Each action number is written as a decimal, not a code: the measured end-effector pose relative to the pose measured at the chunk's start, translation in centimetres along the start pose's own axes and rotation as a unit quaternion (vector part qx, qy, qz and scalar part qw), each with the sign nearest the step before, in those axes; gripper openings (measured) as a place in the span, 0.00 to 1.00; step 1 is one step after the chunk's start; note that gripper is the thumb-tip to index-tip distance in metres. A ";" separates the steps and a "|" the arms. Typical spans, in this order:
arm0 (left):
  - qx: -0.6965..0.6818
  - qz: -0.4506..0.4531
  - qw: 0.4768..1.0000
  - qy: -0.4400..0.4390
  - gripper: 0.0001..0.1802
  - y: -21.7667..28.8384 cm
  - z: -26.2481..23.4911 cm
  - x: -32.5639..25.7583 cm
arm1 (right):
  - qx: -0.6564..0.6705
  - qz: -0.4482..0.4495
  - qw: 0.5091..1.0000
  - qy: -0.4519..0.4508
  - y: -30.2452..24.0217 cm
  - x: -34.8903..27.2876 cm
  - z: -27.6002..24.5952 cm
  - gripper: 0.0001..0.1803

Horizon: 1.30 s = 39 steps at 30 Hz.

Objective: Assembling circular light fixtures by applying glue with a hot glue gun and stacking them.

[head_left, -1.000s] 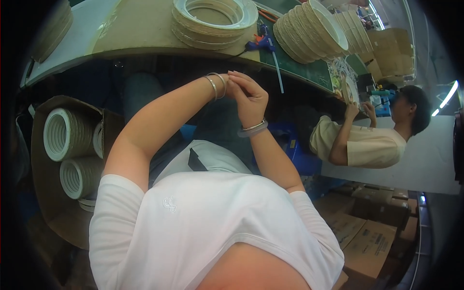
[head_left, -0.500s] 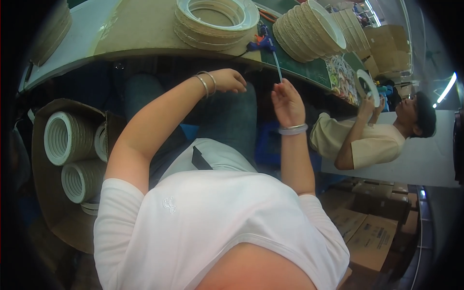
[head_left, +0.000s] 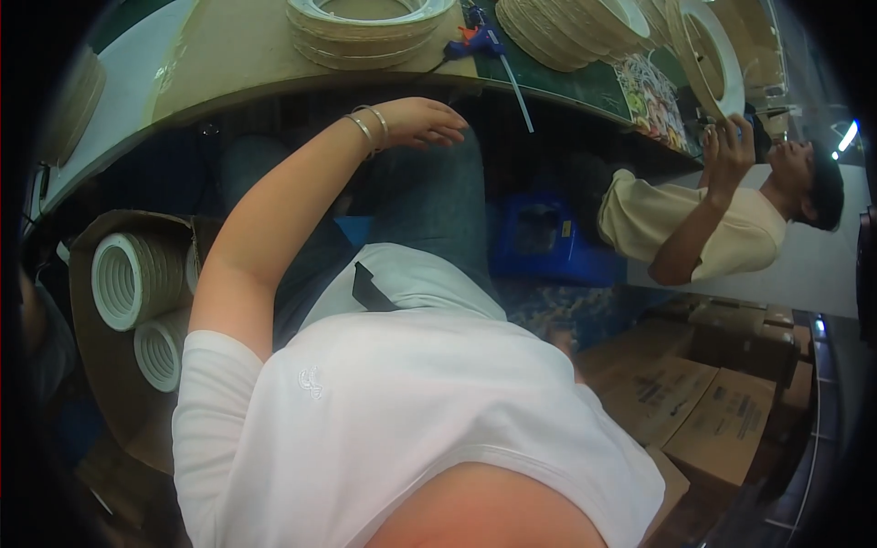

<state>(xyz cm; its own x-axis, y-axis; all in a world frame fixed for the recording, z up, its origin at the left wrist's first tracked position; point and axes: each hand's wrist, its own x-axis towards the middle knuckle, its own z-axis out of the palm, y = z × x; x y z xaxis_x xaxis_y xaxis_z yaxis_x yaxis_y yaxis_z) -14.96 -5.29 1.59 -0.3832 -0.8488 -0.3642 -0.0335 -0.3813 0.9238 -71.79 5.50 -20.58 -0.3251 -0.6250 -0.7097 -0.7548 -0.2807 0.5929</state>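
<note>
Dim overall; tube light (head_left: 848, 137) glaring far right; deep shadow beneath table (head_left: 233, 59); edges curved, corners black.

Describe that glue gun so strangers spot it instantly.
Find the worktable across the picture's top. At its front edge, between two beige ring stacks, lies the glue gun. Unlike them, it's blue and orange, with a pale stick overhanging the edge.
</note>
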 end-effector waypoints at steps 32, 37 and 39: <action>-0.260 -0.004 0.965 0.020 0.16 -2.9 2.4 0.6 | 0.554 -0.664 0.439 0.246 -15.9 -27.2 -41.8 0.12; -0.013 0.056 0.998 0.011 0.15 -4.6 1.1 2.5 | 0.612 -0.643 0.427 0.171 -15.8 -27.0 -41.8 0.07; 0.110 0.087 0.990 0.005 0.14 -5.1 1.0 2.9 | 0.634 -0.634 0.418 0.148 -15.5 -26.9 -41.8 0.06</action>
<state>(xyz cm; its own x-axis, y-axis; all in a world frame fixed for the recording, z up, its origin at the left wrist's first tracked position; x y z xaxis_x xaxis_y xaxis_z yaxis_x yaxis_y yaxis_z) -16.88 -5.46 -4.03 -0.3908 -0.8990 -0.1975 -0.1678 -0.1414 0.9756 -27.51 -3.75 5.22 0.7373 -0.6743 0.0416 0.0299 -0.0289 -0.9991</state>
